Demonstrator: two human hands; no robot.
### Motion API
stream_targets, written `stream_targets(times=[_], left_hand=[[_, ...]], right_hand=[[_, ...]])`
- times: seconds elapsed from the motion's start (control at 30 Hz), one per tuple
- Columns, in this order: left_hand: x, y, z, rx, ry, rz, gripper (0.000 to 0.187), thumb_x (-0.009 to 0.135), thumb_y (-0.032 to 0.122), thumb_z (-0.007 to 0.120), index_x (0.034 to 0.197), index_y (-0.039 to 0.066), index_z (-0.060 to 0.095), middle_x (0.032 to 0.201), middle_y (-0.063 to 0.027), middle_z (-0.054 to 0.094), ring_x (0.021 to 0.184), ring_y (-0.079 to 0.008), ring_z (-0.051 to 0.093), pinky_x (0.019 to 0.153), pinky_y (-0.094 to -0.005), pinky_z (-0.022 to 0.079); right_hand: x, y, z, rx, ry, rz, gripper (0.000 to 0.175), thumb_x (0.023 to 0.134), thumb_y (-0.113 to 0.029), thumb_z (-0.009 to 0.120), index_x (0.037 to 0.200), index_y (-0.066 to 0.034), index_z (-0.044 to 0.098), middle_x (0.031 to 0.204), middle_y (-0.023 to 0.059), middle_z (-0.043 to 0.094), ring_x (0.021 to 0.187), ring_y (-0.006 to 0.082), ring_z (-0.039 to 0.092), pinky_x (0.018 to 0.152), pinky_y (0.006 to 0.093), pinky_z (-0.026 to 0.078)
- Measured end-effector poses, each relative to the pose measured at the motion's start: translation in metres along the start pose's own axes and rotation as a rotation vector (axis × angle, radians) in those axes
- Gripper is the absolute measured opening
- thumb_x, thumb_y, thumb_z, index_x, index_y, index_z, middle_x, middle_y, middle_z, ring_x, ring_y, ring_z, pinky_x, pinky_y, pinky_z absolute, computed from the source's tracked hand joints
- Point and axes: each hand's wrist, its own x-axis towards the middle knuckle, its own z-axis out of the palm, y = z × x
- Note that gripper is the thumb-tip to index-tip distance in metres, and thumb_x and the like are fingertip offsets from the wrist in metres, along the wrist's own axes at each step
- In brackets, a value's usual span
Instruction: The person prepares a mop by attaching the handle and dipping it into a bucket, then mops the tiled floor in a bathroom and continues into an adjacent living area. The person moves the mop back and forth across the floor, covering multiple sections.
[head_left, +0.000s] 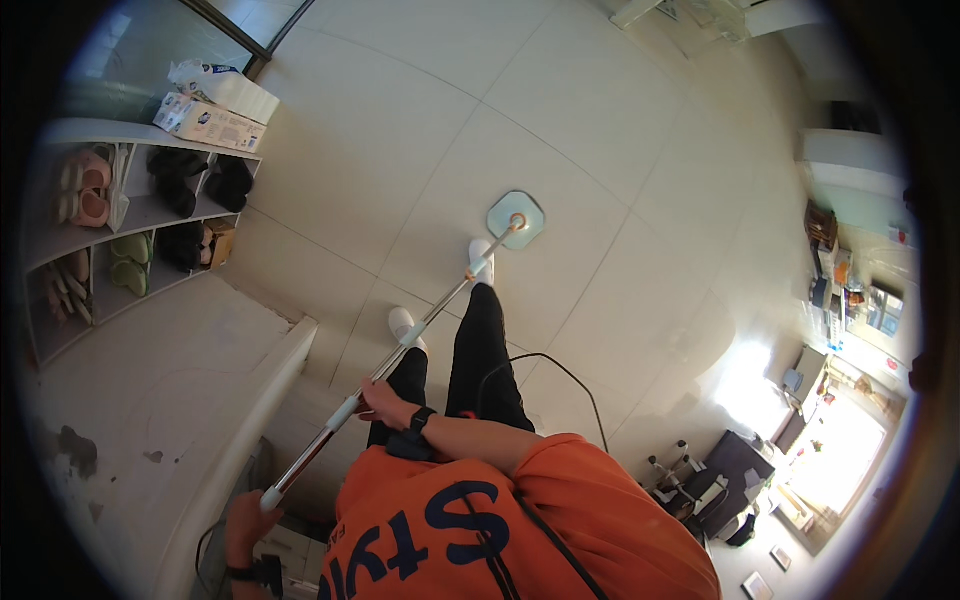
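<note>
A flat mop with a light blue, squarish head (532, 208) rests on the tiled floor ahead of my feet. Its metal pole (384, 367) slants from the head down to the lower left, past my white shoes (403, 325). My right hand (384, 405) is wrapped around the middle of the pole, beside a pale grip sleeve (343, 414). At the pole's upper end, by its white cap (271, 498), my left hand (251, 521) is closed around it. Both wrists wear dark bands.
A white shoe rack (112, 241) with several pairs of shoes stands at left, tissue packs (214, 126) on top. A stained white wall (187, 375) ends in a corner near my left side. A dark office chair (724, 480) stands at lower right. A black cable (577, 369) loops beside my right leg.
</note>
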Motion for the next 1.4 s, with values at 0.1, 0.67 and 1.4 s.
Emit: stream_targets(times=[0.1, 0.67, 1.4], left_hand=[[-0.009, 0.005, 0.0, -0.039, 0.042, 0.0, 0.026, 0.07, 0.024, 0.074, 0.08, 0.004, 0.061, 0.077, -0.0209, 0.062, 0.076, -0.0399, 0.06, 0.063, -0.0482, 0.046], [0.14, 0.299, 0.056, -0.237, -0.194, 0.412, 0.045, 0.087, 0.045, 0.058, 0.092, 0.0, 0.058, 0.079, -0.0229, 0.063, 0.076, -0.042, 0.061, 0.065, -0.0465, 0.049], [0.144, 0.436, 0.083, -0.051, -0.103, 0.634, 0.04, 0.091, 0.042, 0.052, 0.086, 0.002, 0.057, 0.066, -0.023, 0.059, 0.064, -0.0437, 0.058, 0.057, -0.0478, 0.046]], right_hand=[[-0.003, 0.001, 0.003, -0.049, 0.065, -0.155, 0.041, 0.095, -0.038, 0.042, 0.083, -0.0001, 0.053, 0.065, 0.0113, 0.058, 0.057, 0.0222, 0.06, 0.05, 0.0357, 0.049], [0.011, -0.174, -0.295, -0.015, 0.558, -0.526, 0.048, 0.097, -0.044, 0.035, 0.067, -0.0076, 0.045, 0.051, 0.0044, 0.042, 0.043, 0.0164, 0.047, 0.037, 0.0332, 0.038], [-0.052, -0.206, -0.443, 0.112, 0.621, -0.542, 0.047, 0.095, -0.052, 0.037, 0.074, -0.0112, 0.044, 0.06, 0.004, 0.052, 0.048, 0.0134, 0.052, 0.043, 0.0299, 0.045]])
